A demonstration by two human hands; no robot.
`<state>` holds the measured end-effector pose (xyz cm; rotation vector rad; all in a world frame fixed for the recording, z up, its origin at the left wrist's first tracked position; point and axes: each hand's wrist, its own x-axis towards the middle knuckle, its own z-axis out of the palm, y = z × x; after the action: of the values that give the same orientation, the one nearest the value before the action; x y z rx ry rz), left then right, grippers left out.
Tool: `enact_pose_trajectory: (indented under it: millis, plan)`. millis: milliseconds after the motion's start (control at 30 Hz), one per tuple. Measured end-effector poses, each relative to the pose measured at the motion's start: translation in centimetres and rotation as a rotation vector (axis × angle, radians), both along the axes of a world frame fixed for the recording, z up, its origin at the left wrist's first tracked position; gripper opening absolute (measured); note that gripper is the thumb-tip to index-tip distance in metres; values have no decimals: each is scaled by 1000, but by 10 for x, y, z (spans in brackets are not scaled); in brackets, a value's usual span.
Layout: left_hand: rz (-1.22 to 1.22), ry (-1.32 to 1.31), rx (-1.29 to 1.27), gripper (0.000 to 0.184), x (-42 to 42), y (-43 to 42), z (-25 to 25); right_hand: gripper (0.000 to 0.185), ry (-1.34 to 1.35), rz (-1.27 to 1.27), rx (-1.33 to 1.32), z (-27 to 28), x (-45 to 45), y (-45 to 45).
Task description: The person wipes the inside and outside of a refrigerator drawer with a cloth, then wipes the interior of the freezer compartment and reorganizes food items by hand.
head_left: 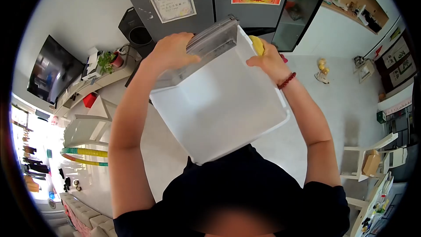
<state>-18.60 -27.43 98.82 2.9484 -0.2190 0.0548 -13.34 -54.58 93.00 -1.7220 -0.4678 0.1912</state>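
Observation:
A white fridge drawer [223,105] with a clear plastic front is held up before my body, tilted, its open side toward me and nothing inside. My left hand [172,52] grips the clear front at its left part, with the thumb over the edge and the fingers partly hidden behind. At the upper right side my right hand [271,63] is closed on the drawer's rim, thumb inside. A yellow cloth or sponge [257,45] is pressed between that hand and the drawer's outer wall; its exact kind is hard to make out.
Ahead stands a grey fridge [206,0] with papers stuck on its doors. A TV [55,70] hangs at left above a cabinet with a potted plant [107,61]. White chairs [87,127] stand at left and right. Yellow items [323,68] lie on the floor.

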Motion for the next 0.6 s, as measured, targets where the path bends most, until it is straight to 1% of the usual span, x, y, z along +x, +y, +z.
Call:
enact_pose_trajectory:
  millis: [100,200,300,400,433,500,533,567,600]
  plan:
    - [-71,52,-76,53,10,12,-12,56,15,91,-107,-2,20,0]
    - [-12,132,-199,45,16,13,-18,55,-2,127,-175,2,30,4]
    - [13,55,-389,37,23,25,-44,56,-51,155,-234,1,46,10]
    - [26,28,-480,36,26,33,-62,54,-65,197,-276,6,49,11]
    - [12,-71,-477,36,25,32,-69,52,-75,192,-297,9,48,12]
    - [-14,-273,-474,35,20,26,-82,42,-156,179,-318,11,50,13]
    - [35,-242,-464,38,17,23,-84,37,-198,175,-330,13,51,14]
    - [84,-213,-454,41,15,21,-85,40,-175,198,-383,19,52,17]
    - [133,-189,-443,44,14,19,-85,42,-217,220,-387,20,55,19]
